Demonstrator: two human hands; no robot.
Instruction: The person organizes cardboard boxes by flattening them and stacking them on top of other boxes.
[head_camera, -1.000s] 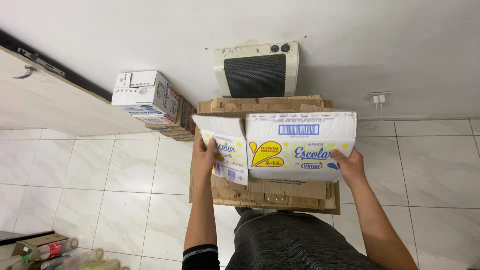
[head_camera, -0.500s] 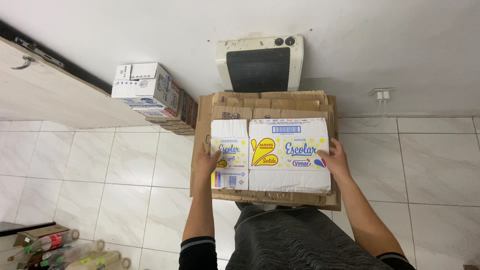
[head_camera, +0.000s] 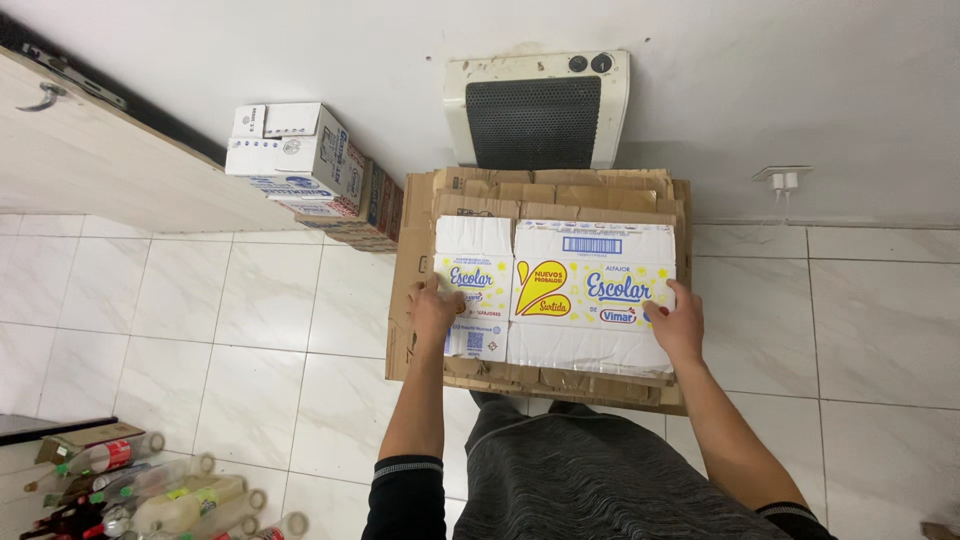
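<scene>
Both bare forearms are reaching forward from dark, pushed-up sleeves, roughly parallel. Left hand (head_camera: 434, 312) is lying palm down, fingers spread flat and pressing. Right hand (head_camera: 679, 323) is resting palm down too, fingers angled inward, thumb out.

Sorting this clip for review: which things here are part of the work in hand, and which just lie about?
In hand:
left hand
right hand
flattened white printed carton
stack of flattened brown cardboard

Lying about:
wall heater
stacked small boxes
bottles
wall socket
</scene>
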